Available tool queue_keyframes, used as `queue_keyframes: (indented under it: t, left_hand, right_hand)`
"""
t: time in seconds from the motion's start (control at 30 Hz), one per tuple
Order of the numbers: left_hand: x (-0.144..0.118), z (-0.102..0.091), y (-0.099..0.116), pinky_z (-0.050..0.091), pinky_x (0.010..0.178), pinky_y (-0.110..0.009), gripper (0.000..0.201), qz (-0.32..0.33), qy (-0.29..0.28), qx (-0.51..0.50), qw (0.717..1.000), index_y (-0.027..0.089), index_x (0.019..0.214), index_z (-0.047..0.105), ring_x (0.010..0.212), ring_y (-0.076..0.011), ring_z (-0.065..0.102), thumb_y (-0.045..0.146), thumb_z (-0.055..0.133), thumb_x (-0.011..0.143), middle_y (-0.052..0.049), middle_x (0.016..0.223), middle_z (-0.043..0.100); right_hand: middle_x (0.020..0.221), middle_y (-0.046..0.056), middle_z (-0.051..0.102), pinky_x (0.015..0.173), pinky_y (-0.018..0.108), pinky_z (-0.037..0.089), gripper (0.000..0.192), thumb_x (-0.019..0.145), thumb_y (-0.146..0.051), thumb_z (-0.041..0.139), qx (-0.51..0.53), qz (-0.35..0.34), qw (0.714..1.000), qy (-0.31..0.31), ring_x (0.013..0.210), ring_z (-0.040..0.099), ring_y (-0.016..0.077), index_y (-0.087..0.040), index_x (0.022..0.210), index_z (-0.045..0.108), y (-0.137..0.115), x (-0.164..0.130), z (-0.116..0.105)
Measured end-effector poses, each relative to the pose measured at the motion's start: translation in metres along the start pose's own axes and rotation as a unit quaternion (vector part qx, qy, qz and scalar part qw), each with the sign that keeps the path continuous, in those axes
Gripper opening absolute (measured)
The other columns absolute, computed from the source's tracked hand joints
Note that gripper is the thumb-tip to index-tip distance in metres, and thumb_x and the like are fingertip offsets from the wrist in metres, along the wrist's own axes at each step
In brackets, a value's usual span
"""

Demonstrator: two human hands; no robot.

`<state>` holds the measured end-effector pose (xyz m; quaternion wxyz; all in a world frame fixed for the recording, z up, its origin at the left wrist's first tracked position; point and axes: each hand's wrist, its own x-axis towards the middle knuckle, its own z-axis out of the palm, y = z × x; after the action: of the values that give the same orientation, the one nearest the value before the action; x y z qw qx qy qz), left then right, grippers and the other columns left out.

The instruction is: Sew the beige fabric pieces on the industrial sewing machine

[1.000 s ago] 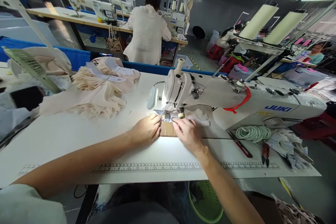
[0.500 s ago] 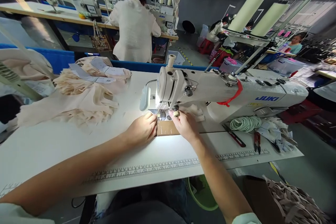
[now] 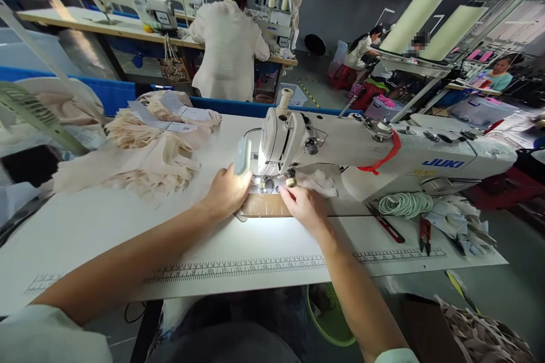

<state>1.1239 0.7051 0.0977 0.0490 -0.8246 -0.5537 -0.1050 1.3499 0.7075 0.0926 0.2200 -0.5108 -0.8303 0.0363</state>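
Sewing machine stands just beyond our left fingers and right fingers; we cannot tell if either grip anything, what is sewn or what remains.

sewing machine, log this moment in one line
left hand: by pale plate; right hand: by knob; fabric pile: left of sewing machine

1 l hand, 1 r hand, 1 sewing mach. up close (w/ 1 red tie), 2 lg thread cones, 2 red tools, 1 cord coil, 1 grn basket.
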Motion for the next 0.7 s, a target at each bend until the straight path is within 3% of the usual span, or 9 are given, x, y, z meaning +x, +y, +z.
queue_keyframes:
  t: [0.07,0.17,0.27,0.37,0.47,0.53,0.63,0.7]
  left_hand:
    - [0.001,-0.004,-0.009,0.043,0.06,-0.034,0.02,-0.043,-0.007,-0.008,0.999,0.015,0.083,0.063,0.079,-0.0272,0.06,0.014,0.043,0.088,-0.012,0.083,0.063]
    - [-0.003,-0.013,-0.022,0.035,0.056,-0.028,0.022,-0.069,-0.041,-0.141,0.987,0.018,0.067,0.055,0.062,-0.0174,0.052,0.021,0.044,0.086,-0.003,0.066,0.057]
    - [-0.017,-0.028,-0.027,0.031,0.055,-0.025,0.029,-0.083,-0.082,-0.318,0.941,0.018,0.057,0.047,0.055,-0.0122,0.043,0.032,0.047,0.082,0.002,0.056,0.046]
    - [-0.038,-0.045,-0.021,0.031,0.056,-0.024,0.033,-0.092,-0.09,-0.403,0.906,0.017,0.061,0.054,0.058,-0.012,0.043,0.042,0.05,0.082,0.002,0.059,0.049]
    - [-0.06,-0.056,-0.014,0.032,0.055,-0.024,0.035,-0.106,-0.066,-0.424,0.897,0.017,0.076,0.062,0.06,-0.0129,0.044,0.049,0.05,0.086,0.001,0.067,0.056]
    - [-0.073,-0.057,-0.014,0.03,0.051,-0.024,0.037,-0.144,-0.038,-0.426,0.892,0.018,0.083,0.059,0.055,-0.0128,0.04,0.051,0.045,0.09,0.002,0.063,0.051]
    - [-0.09,-0.051,-0.025,0.028,0.047,-0.025,0.036,-0.193,-0.015,-0.412,0.89,0.02,0.085,0.052,0.049,-0.0138,0.038,0.052,0.038,0.093,0.004,0.057,0.044]
    - [-0.1,-0.044,-0.038,0.03,0.049,-0.025,0.034,-0.193,-0.016,-0.371,0.908,0.02,0.085,0.052,0.05,-0.0152,0.043,0.049,0.036,0.094,0.003,0.058,0.049]
  right_hand:
    - [0.071,0.003,0.068,0.059,0.027,0.033,0.03,0.098,-0.024,0.047,0.054,-0.038,0.997,-0.033,0.064,0.057,0.0142,-0.02,0.075,0.066,-0.008,-0.002,-0.001]
    - [0.086,0.003,0.07,0.068,0.025,0.042,0.02,0.096,-0.019,0.051,0.114,-0.075,0.988,-0.071,0.076,0.061,0.0144,-0.02,0.084,0.067,-0.026,-0.005,0.002]
    - [0.086,0.002,0.067,0.067,0.028,0.044,0.011,0.092,-0.031,0.062,0.119,-0.031,0.989,-0.078,0.077,0.061,0.0159,-0.022,0.088,0.065,-0.044,-0.007,0.007]
    - [0.085,0.002,0.065,0.064,0.031,0.045,0.028,0.084,-0.048,0.071,0.108,0.033,0.991,-0.066,0.075,0.061,0.0187,-0.021,0.088,0.061,-0.058,-0.006,0.016]
    - [0.084,0.004,0.065,0.064,0.033,0.045,0.02,0.085,-0.04,0.066,0.143,0.042,0.987,-0.054,0.075,0.061,0.0203,-0.021,0.085,0.059,-0.064,-0.001,0.027]
    - [0.079,0.002,0.066,0.064,0.032,0.045,0.009,0.087,-0.03,0.058,0.191,0.023,0.98,-0.055,0.074,0.062,0.0193,-0.022,0.087,0.059,-0.065,0.001,0.032]
    - [0.074,0.0,0.066,0.063,0.03,0.048,0.01,0.091,-0.027,0.051,0.243,-0.007,0.968,-0.066,0.069,0.063,0.0171,-0.022,0.092,0.06,-0.062,0.001,0.035]
    - [0.068,-0.003,0.065,0.06,0.028,0.05,0.012,0.093,-0.03,0.051,0.287,-0.024,0.953,-0.093,0.063,0.063,0.0162,-0.021,0.097,0.059,-0.056,0.001,0.033]
